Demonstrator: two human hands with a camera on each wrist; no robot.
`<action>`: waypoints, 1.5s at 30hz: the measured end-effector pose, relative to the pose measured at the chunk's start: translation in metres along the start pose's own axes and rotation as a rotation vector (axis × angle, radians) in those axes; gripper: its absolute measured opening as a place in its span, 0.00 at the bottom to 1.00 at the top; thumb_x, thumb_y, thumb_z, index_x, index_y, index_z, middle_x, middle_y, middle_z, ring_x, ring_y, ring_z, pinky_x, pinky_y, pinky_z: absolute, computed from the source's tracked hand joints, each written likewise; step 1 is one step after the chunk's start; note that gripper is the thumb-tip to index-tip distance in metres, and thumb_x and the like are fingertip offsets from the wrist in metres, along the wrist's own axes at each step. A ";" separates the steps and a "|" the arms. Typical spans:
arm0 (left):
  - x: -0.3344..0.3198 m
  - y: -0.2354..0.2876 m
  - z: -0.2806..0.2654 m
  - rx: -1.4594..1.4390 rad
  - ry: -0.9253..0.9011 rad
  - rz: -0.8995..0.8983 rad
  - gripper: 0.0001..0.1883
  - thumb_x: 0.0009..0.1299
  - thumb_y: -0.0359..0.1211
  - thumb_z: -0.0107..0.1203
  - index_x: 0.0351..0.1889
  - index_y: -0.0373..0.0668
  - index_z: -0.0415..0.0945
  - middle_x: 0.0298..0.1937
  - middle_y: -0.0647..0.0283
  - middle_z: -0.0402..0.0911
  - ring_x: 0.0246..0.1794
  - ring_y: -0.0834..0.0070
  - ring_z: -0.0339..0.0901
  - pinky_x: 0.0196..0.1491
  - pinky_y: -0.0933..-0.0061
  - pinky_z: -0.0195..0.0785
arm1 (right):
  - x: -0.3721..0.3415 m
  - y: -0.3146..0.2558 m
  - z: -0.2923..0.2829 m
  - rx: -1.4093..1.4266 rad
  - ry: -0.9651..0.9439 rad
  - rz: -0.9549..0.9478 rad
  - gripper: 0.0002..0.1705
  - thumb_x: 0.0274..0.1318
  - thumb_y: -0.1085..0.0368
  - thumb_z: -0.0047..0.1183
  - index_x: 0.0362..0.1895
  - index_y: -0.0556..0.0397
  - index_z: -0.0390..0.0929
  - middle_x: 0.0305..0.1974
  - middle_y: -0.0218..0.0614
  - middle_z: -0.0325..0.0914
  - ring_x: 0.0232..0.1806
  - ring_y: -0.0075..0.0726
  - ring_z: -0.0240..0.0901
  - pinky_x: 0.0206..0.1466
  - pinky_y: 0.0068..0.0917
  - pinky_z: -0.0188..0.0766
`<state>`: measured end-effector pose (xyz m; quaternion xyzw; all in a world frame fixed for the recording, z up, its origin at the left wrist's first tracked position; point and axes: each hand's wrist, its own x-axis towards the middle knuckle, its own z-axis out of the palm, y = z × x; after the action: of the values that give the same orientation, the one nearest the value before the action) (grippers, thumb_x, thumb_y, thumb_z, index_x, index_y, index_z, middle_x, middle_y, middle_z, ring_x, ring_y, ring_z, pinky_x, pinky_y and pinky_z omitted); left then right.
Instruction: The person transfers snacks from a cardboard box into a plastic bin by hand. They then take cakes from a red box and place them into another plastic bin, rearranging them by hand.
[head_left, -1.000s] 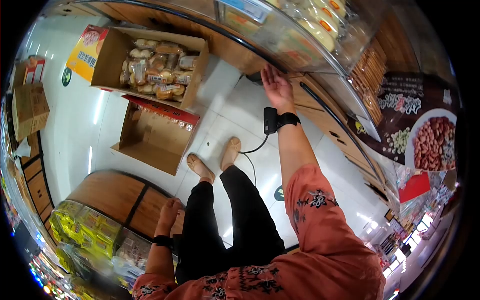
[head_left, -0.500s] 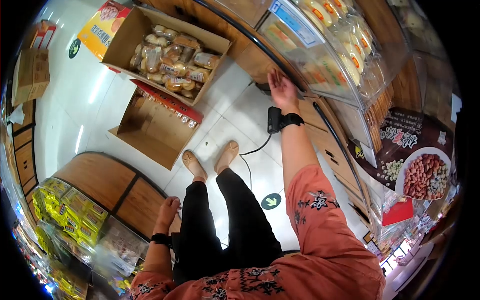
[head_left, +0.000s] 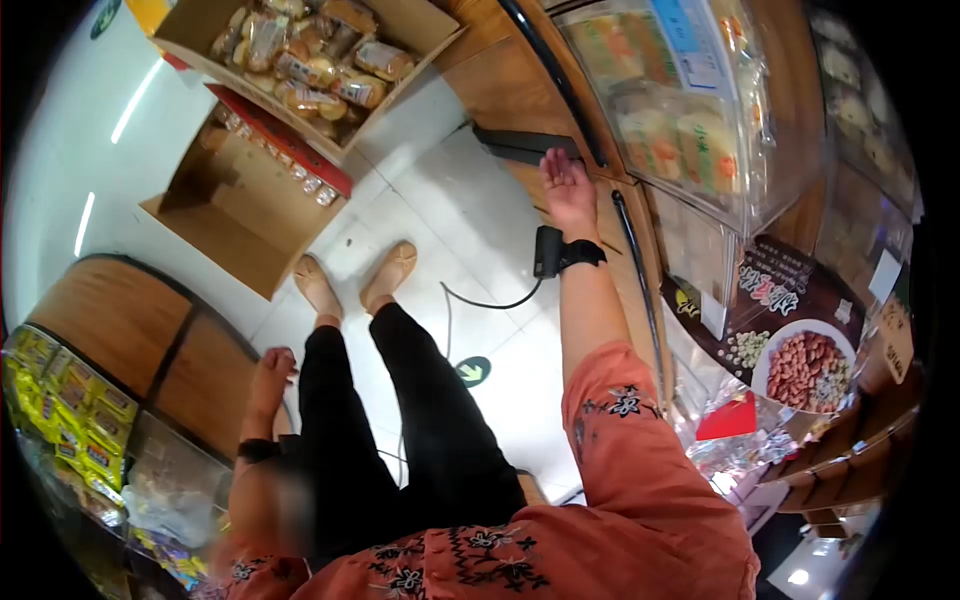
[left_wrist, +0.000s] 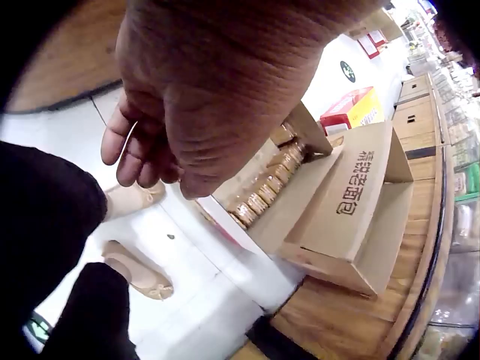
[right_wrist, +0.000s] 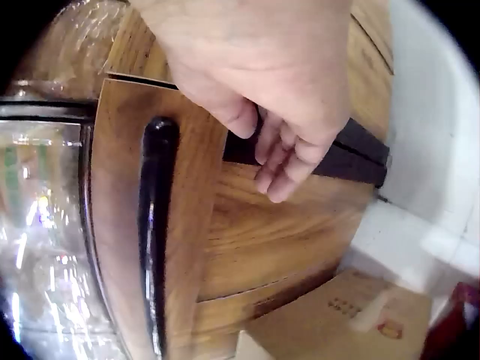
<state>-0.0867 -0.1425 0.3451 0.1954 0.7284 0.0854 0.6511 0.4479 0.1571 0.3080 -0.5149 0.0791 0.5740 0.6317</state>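
In the head view my right hand [head_left: 570,195] hangs palm up beside the wooden cabinet [head_left: 490,65], its fingers loosely bent and holding nothing. The right wrist view shows that hand [right_wrist: 277,67] in front of a black base strip [right_wrist: 356,154] and to one side of a black edge rail [right_wrist: 155,225]. My left hand [head_left: 268,385] hangs low by my leg, near the rounded wooden counter [head_left: 110,300]. Its fingers [left_wrist: 135,154] curl loosely around nothing in the left wrist view.
A cardboard box [head_left: 425,30] of wrapped bread stands on the floor, with a lower open box [head_left: 215,230] of packaged goods beside it. Clear bins [head_left: 735,180] of packaged food top the right cabinet. Yellow packets [head_left: 75,405] fill the left counter. A cable [head_left: 490,307] hangs from my right wrist.
The head view has turned, so the boxes and my feet have shifted left and the right-hand bins look nearer. Both hands stay loose, with nothing taken up.
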 end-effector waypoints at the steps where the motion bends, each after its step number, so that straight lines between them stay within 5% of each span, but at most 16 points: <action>1: 0.003 0.020 0.008 0.003 0.010 0.036 0.13 0.76 0.40 0.49 0.45 0.40 0.75 0.32 0.67 0.77 0.30 0.79 0.75 0.32 0.76 0.69 | -0.004 0.004 0.003 -0.107 0.053 -0.046 0.29 0.60 0.74 0.47 0.65 0.46 0.60 0.62 0.48 0.66 0.60 0.58 0.69 0.64 0.53 0.70; 2: 0.012 0.031 0.017 -0.025 -0.013 0.058 0.13 0.76 0.40 0.49 0.45 0.40 0.75 0.33 0.68 0.78 0.31 0.80 0.75 0.33 0.76 0.68 | 0.000 0.007 -0.008 -0.266 -0.005 -0.072 0.37 0.60 0.71 0.50 0.71 0.40 0.50 0.64 0.48 0.63 0.59 0.60 0.69 0.61 0.53 0.72; 6: 0.035 0.073 0.056 -0.182 -0.146 0.136 0.14 0.76 0.39 0.49 0.49 0.38 0.75 0.36 0.67 0.79 0.37 0.81 0.74 0.40 0.78 0.69 | -0.008 0.017 -0.018 -0.693 0.003 -0.143 0.44 0.62 0.65 0.53 0.76 0.38 0.40 0.64 0.49 0.62 0.55 0.58 0.72 0.56 0.52 0.75; 12: 0.075 0.081 0.126 -0.246 -0.252 0.265 0.20 0.77 0.44 0.49 0.56 0.40 0.73 0.41 0.68 0.78 0.45 0.79 0.75 0.47 0.76 0.67 | -0.007 0.021 -0.015 -1.025 0.141 -0.183 0.41 0.63 0.68 0.49 0.76 0.44 0.43 0.66 0.51 0.62 0.56 0.60 0.74 0.52 0.48 0.77; 15: 0.081 0.073 0.154 -0.298 -0.236 0.307 0.18 0.76 0.41 0.50 0.56 0.38 0.73 0.41 0.63 0.79 0.43 0.76 0.76 0.48 0.75 0.68 | -0.002 0.011 -0.024 -1.421 0.087 -0.246 0.38 0.64 0.67 0.48 0.75 0.48 0.48 0.66 0.52 0.63 0.58 0.59 0.73 0.57 0.47 0.74; 17: 0.086 0.071 0.162 -0.271 -0.191 0.284 0.16 0.73 0.38 0.54 0.52 0.38 0.75 0.41 0.57 0.81 0.42 0.71 0.78 0.49 0.73 0.70 | 0.006 -0.002 -0.038 -2.040 0.033 -0.386 0.36 0.63 0.65 0.47 0.74 0.53 0.50 0.65 0.54 0.64 0.61 0.58 0.69 0.60 0.46 0.71; 18: 0.092 0.059 0.168 -0.236 -0.206 0.321 0.18 0.77 0.39 0.48 0.57 0.37 0.72 0.42 0.63 0.79 0.41 0.77 0.76 0.47 0.76 0.69 | 0.006 -0.004 -0.038 -2.349 -0.001 -0.459 0.36 0.63 0.64 0.46 0.73 0.55 0.52 0.64 0.55 0.64 0.63 0.58 0.67 0.61 0.45 0.69; 21: 0.105 0.031 0.187 -0.291 -0.223 0.262 0.17 0.77 0.37 0.48 0.56 0.36 0.72 0.42 0.61 0.80 0.42 0.76 0.76 0.49 0.75 0.69 | -0.004 -0.010 -0.031 -2.763 -0.003 -0.502 0.35 0.62 0.63 0.45 0.72 0.59 0.53 0.64 0.59 0.63 0.64 0.64 0.62 0.64 0.48 0.66; 24: 0.103 0.027 0.188 -0.349 -0.168 0.281 0.16 0.75 0.36 0.52 0.55 0.36 0.73 0.47 0.55 0.79 0.46 0.70 0.78 0.52 0.72 0.71 | -0.016 0.005 -0.013 -2.950 -0.035 -0.558 0.35 0.61 0.61 0.48 0.71 0.58 0.56 0.66 0.55 0.61 0.64 0.64 0.62 0.63 0.47 0.66; 30: 0.106 0.040 0.186 -0.369 -0.175 0.229 0.16 0.73 0.34 0.54 0.54 0.35 0.74 0.49 0.51 0.77 0.47 0.67 0.79 0.52 0.71 0.72 | -0.002 0.010 -0.009 -3.102 -0.387 -0.890 0.31 0.58 0.62 0.49 0.65 0.60 0.64 0.58 0.52 0.67 0.58 0.59 0.67 0.59 0.47 0.70; 33: 0.110 0.039 0.187 -0.337 -0.152 0.242 0.16 0.73 0.34 0.54 0.54 0.35 0.74 0.48 0.51 0.77 0.46 0.66 0.79 0.51 0.70 0.72 | 0.005 0.024 0.015 -3.250 -0.154 -0.510 0.24 0.61 0.67 0.45 0.61 0.63 0.67 0.56 0.51 0.70 0.55 0.55 0.71 0.51 0.42 0.77; 42: 0.114 0.038 0.182 -0.276 -0.122 0.270 0.15 0.73 0.34 0.53 0.54 0.36 0.74 0.47 0.57 0.82 0.46 0.70 0.79 0.54 0.72 0.70 | 0.009 0.027 0.018 -3.322 -0.143 -0.489 0.24 0.61 0.62 0.46 0.59 0.63 0.69 0.55 0.50 0.71 0.56 0.53 0.72 0.51 0.42 0.77; 45: 0.116 0.041 0.175 -0.319 -0.131 0.265 0.16 0.74 0.35 0.53 0.54 0.35 0.74 0.48 0.52 0.81 0.48 0.67 0.79 0.53 0.70 0.71 | 0.000 0.022 0.016 -3.333 -0.052 -0.250 0.23 0.60 0.62 0.47 0.56 0.62 0.72 0.55 0.51 0.71 0.57 0.56 0.70 0.54 0.45 0.75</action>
<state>0.0831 -0.0820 0.2310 0.1889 0.6299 0.2716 0.7027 0.4223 0.1643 0.3031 0.5721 0.6254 0.0182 0.5303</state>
